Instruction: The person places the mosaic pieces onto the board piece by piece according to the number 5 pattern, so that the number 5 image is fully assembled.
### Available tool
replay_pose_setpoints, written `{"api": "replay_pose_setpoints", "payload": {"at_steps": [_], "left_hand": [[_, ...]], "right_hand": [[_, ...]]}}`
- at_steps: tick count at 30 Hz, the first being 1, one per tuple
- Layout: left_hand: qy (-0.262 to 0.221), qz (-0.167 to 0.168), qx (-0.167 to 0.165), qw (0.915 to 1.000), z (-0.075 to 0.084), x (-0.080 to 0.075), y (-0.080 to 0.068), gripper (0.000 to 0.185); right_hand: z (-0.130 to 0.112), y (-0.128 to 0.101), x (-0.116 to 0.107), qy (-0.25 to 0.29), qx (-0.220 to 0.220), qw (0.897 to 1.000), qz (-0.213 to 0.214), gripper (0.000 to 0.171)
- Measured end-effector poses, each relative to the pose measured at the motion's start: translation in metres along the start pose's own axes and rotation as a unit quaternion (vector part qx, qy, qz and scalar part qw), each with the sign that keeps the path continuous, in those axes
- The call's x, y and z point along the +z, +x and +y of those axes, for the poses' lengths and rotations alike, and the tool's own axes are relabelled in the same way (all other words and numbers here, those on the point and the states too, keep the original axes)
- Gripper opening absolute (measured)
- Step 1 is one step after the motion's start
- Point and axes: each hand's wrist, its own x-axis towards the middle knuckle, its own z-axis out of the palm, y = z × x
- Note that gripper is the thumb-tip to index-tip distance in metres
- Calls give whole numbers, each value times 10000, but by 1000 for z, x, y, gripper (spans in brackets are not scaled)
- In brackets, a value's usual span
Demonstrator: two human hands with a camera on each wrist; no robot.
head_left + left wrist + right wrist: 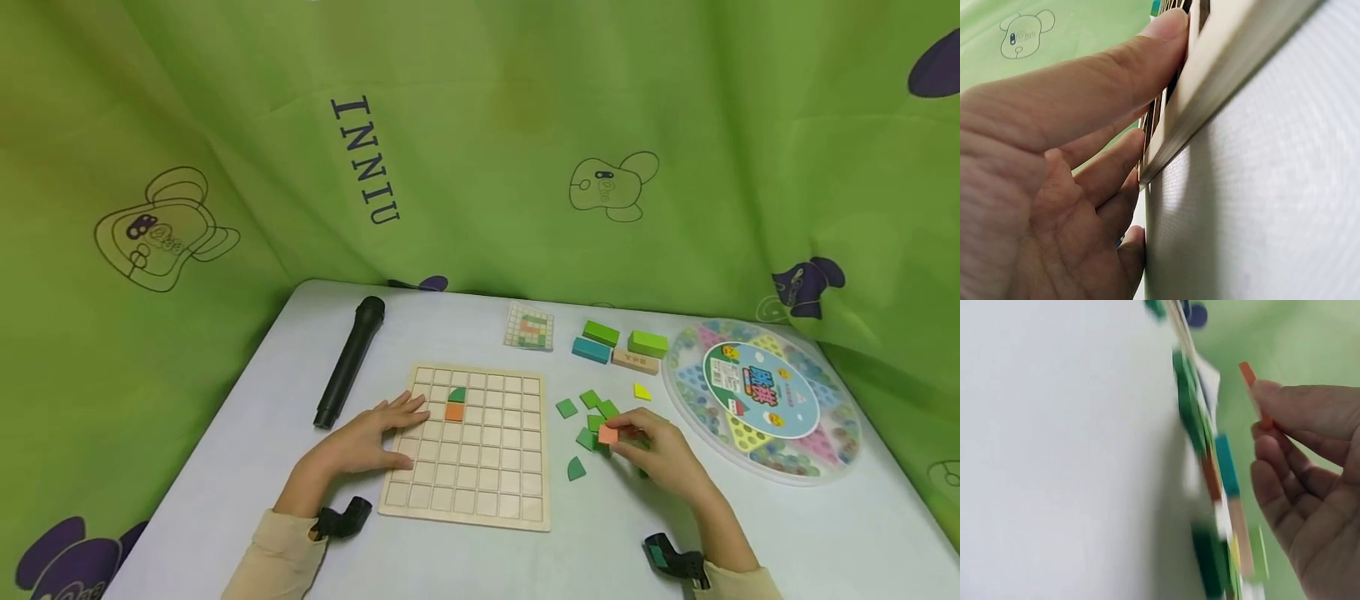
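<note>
An orange square tile [608,434] is pinched between thumb and fingers of my right hand [660,450], above a loose group of green tiles [587,438]. In the right wrist view the orange tile [1255,394] shows edge-on, raised over the table. My left hand [367,437] rests with spread fingers on the left edge of the wooden grid board [480,502]; the left wrist view shows its thumb [1147,50] on the board's rim. On the board, a green quarter-circle tile [457,395] sits in a cell directly above an orange square tile [454,412].
A black microphone [350,362] lies left of the board. Behind it is a small pattern card [529,327]. Green, blue [591,350] and wooden blocks stand at the back right, beside a round clear case of beads [840,450]. A yellow tile [642,392] lies before the blocks.
</note>
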Motion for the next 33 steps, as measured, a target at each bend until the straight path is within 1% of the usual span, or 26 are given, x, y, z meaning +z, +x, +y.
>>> {"api": "replay_pose_setpoints", "payload": {"at_steps": [2, 6, 9, 13, 18, 22, 27, 30, 33], "left_hand": [[20, -21, 0, 10000, 0, 0, 0, 73], [57, -1, 31, 10000, -1, 0, 1, 73], [56, 22, 15, 10000, -1, 0, 1, 73], [67, 22, -2, 10000, -1, 0, 1, 74], [64, -12, -28, 10000, -3, 0, 0, 73], [90, 1, 3, 10000, -3, 1, 2, 72], [104, 6, 2, 9999, -2, 2, 2, 72], [73, -19, -71, 9999, -2, 2, 2, 72], [34, -37, -135, 9999, -2, 1, 1, 72]], "right_hand": [[-10, 6, 8, 242, -39, 9997, 6, 24], [-33, 25, 27, 480, -188, 9987, 19, 24], [-52, 40, 43, 743, -320, 9967, -46, 24], [-77, 58, 65, 1128, -437, 9923, -280, 24], [-100, 76, 92, 1282, -401, 9886, -680, 23], [-108, 87, 111, 1222, -323, 9866, -1030, 21], [-112, 94, 125, 956, -339, 9848, -1410, 22], [-114, 97, 129, 745, -389, 9844, -1547, 22], [-116, 98, 133, 456, -544, 9849, -1581, 21]]}}
